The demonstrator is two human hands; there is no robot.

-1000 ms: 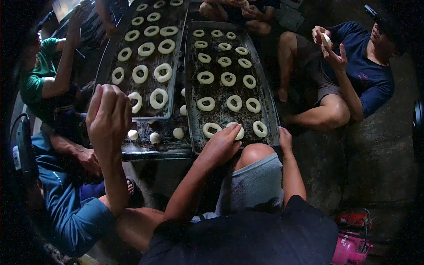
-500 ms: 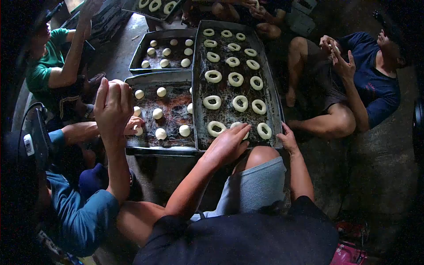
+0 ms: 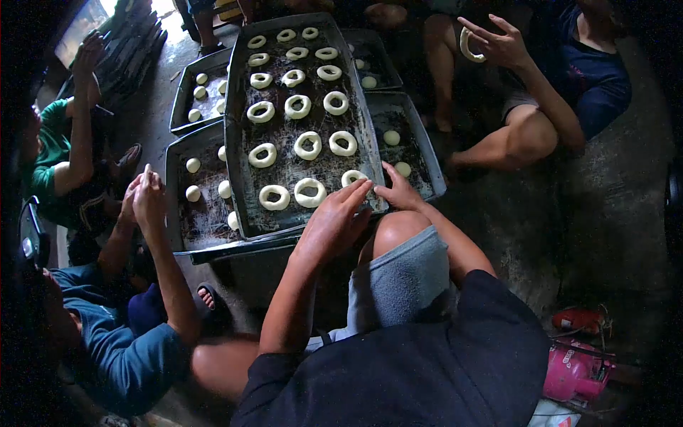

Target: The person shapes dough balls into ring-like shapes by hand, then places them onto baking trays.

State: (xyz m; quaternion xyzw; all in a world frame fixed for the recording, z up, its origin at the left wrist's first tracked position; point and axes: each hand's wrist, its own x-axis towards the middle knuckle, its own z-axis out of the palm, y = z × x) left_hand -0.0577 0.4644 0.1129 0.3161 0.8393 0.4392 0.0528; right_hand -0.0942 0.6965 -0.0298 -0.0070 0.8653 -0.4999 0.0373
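My left hand (image 3: 333,222) is over the near right corner of a long metal baking tray (image 3: 277,233), its fingers stretched out beside a dough ring (image 3: 352,178) that they partly cover. Its thumb is hard to make out. At the same corner, my right hand (image 3: 400,188) grips the tray's right rim, thumb and fingers around the edge. Rows of pale dough rings (image 3: 308,146) lie on this tray. It rests across other trays bearing round dough balls (image 3: 193,165), which show on both sides of it.
At left, a co-worker in a teal shirt (image 3: 121,341) has both hands raised; another in green (image 3: 53,146) sits farther back. A person at right holds a dough ring (image 3: 466,46). My knee (image 3: 402,231) is close to the tray. A pink gas cylinder (image 3: 575,370) stands at lower right.
The long tray has shifted left over the lower trays, uncovering dough balls at right. My left hand has moved to the right corner. The view has turned. The co-worker at right now raises a dough ring.
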